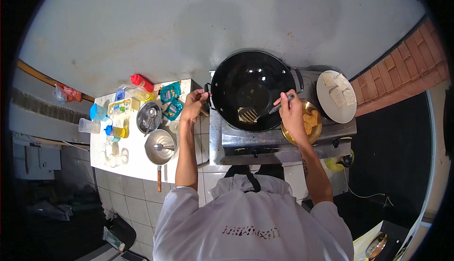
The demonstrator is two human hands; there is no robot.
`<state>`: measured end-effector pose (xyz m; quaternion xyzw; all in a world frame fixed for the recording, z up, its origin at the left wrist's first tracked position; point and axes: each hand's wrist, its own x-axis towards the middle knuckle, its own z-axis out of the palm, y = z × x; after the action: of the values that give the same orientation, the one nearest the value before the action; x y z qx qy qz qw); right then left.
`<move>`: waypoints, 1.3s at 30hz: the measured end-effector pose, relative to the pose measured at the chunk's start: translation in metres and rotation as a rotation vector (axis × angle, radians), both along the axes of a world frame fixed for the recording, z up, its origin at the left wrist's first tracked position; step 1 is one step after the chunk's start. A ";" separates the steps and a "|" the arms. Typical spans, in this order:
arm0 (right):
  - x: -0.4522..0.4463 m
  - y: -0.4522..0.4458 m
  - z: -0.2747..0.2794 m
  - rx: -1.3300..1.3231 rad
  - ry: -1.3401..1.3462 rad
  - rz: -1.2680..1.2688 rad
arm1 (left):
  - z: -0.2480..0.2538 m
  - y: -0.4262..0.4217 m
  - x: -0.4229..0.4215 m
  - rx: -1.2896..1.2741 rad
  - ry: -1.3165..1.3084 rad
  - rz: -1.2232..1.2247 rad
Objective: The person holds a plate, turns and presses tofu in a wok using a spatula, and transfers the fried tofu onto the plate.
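Observation:
A large black wok (250, 79) sits on the steel stove (222, 140). My left hand (195, 105) is closed on the wok's left handle. My right hand (291, 112) grips the handle of a slotted spatula (249, 115), whose head lies low inside the wok, against a small pale piece of food. Beneath my right hand is a golden bowl (288, 135) holding orange-brown pieces (310, 120). A white oval plate (352, 112) with several pale slabs (337, 96) stands right of the wok.
On the white table (137, 170) at the left are a saucepan (161, 156), a metal bowl (144, 114) with a ladle, a red bottle (142, 82), green packets (173, 108) and several containers. A brick ledge (397, 69) runs along the right.

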<state>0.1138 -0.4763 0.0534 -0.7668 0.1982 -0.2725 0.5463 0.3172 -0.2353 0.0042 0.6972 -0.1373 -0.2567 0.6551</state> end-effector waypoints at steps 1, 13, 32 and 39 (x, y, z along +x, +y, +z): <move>0.000 -0.001 0.003 -0.064 0.015 -0.014 | 0.000 0.000 -0.001 -0.001 0.011 0.001; 0.029 -0.002 -0.012 0.003 -0.203 -0.028 | 0.006 0.004 0.000 -0.009 0.079 -0.012; 0.039 0.003 0.013 0.561 -0.210 -0.079 | -0.015 0.004 0.004 -0.088 0.149 0.005; 0.038 0.001 0.017 0.546 -0.181 -0.103 | -0.027 0.006 0.008 -0.154 0.175 -0.034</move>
<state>0.1523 -0.4748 0.0701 -0.5530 0.2532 -0.3037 0.7334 0.3251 -0.2294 -0.0228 0.6174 -0.1106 -0.3163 0.7117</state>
